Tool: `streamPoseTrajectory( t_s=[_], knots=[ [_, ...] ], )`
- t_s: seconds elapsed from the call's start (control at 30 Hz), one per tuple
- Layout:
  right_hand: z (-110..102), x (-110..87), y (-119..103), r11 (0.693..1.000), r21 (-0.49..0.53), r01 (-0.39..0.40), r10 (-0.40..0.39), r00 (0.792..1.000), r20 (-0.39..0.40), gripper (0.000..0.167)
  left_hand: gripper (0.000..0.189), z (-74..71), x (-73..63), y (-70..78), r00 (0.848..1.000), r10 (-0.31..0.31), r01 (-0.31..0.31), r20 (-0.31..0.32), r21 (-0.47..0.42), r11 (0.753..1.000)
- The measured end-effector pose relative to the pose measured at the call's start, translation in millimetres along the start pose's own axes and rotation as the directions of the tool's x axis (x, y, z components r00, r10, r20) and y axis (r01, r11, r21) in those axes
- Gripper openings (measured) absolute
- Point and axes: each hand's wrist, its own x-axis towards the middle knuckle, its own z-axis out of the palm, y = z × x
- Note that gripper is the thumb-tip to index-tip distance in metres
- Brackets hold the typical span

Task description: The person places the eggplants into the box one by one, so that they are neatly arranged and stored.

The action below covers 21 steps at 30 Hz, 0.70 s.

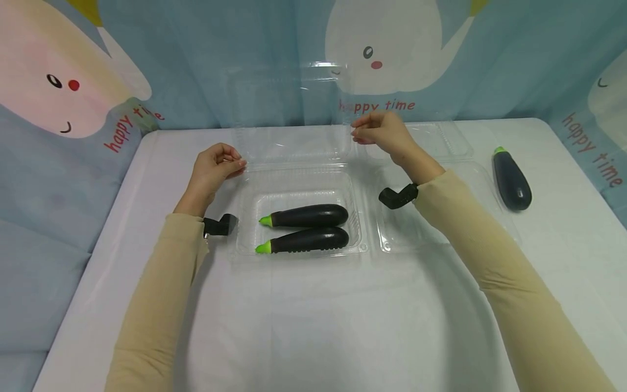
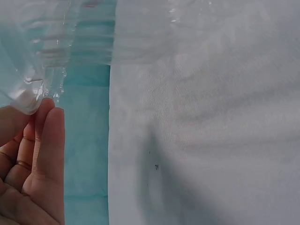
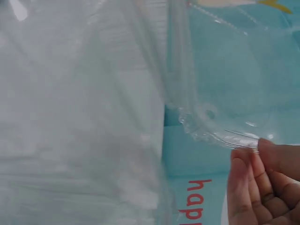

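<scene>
A clear plastic clamshell box [image 1: 250, 201] stands on the table with its see-through lid [image 1: 294, 144] raised at the back. Two dark eggplants [image 1: 309, 216] with green stem ends lie side by side in its base. At the box's left side my left hand [image 1: 211, 171] pinches a clear plastic corner [image 2: 35, 89] between thumb and fingertips. My right hand [image 1: 384, 133] is higher up, at the lid's right side. The right wrist view shows its thumb and fingers pinching the lid's clear edge [image 3: 234, 139].
To the right, partly behind my right forearm, lies another open clear clamshell box [image 1: 392, 239]. A third eggplant [image 1: 511, 179] rests on the white table [image 1: 313, 321] beyond it. A blue printed curtain [image 1: 196, 65] hangs behind the table's back edge.
</scene>
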Motion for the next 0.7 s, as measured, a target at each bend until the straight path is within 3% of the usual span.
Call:
streamPoseTrajectory(
  t_s=[0.3, 0.7],
  knots=[
    [0.8, 2.3, -9.1, 0.99, 0.065, 0.124, -0.12, 0.99, -0.07, 0.012, 0.009, -0.2, -0.9, -2.2, 1.0, 0.021, -0.021, -0.01, 0.027, 0.999],
    [0.6, 2.9, -8.2, 0.986, 0.073, 0.146, -0.14, 0.986, -0.09, 0.007, 0.022, 0.4, 3.6, 1.8, 0.998, 0.062, -0.058, -0.028, 0.132, 0.99]
  ],
)
